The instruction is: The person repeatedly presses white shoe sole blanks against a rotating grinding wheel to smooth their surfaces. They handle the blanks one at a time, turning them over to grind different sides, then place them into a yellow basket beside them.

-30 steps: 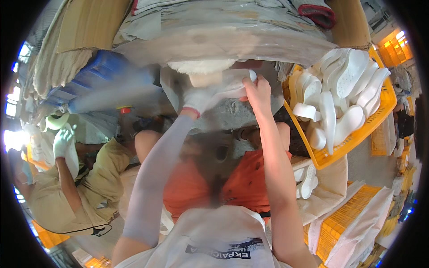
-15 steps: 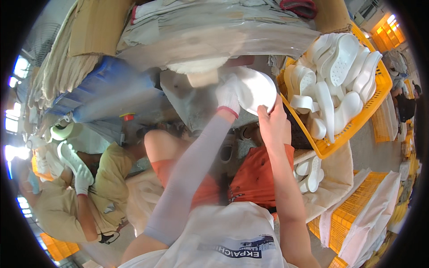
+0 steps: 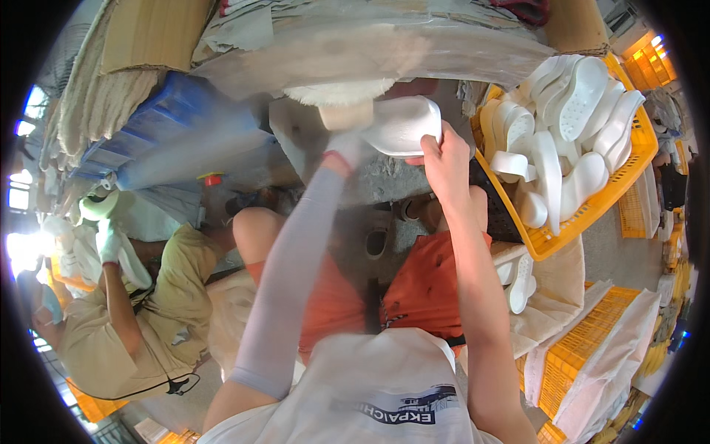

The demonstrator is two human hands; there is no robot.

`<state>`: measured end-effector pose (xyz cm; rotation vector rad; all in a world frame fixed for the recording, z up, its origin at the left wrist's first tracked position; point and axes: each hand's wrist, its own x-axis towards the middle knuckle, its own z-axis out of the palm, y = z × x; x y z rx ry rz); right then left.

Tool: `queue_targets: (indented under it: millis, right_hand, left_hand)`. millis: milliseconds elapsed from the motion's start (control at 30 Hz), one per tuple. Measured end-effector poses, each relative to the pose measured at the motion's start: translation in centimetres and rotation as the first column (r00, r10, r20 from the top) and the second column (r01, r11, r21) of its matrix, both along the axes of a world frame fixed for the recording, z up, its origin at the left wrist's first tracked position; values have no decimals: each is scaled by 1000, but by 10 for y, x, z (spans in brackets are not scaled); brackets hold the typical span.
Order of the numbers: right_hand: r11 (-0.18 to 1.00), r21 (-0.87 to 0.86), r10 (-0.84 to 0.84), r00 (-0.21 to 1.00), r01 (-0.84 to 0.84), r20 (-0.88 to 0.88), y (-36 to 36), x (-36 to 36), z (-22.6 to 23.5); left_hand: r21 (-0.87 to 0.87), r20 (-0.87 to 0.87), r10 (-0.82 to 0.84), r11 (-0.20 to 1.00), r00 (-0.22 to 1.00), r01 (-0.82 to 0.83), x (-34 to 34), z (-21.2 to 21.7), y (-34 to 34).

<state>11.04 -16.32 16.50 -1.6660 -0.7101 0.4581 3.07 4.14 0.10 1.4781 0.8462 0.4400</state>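
right hand pinches the white sole by its right edge, can't tell the blurry left hand's grip, probably light springy foam so edges suit best.

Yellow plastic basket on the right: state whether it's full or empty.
Full: white, curved shoe soles crowd the yellow plastic basket, overlapping in a heap that hides most of its inside.

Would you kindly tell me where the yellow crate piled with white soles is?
In the head view, the yellow crate is upper right, beside the right hand.
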Motion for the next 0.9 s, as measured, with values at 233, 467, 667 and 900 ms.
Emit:
queue_targets:
  millis: [233,467,667,900]
  right_hand:
    - [968,-193,140,984,-160,-111,29,31,-10]
    - [935,-349,129,979,-66,161,44,46,-20]
    - [962,-274,43,975,18,217,53,24,-43]
    - [903,-424,160,971,-71,178,-21,-1,-13]
  left_hand:
    - [423,-415,-75,866,907,265,-60,58,-5]
    - [301,-283,-176,917,943,261,-63,112,-48]
    - [-118,134,-260,954,956,276,-50,87,-49]
    - [-410,378,52,904,925,117,-31,100,-105]
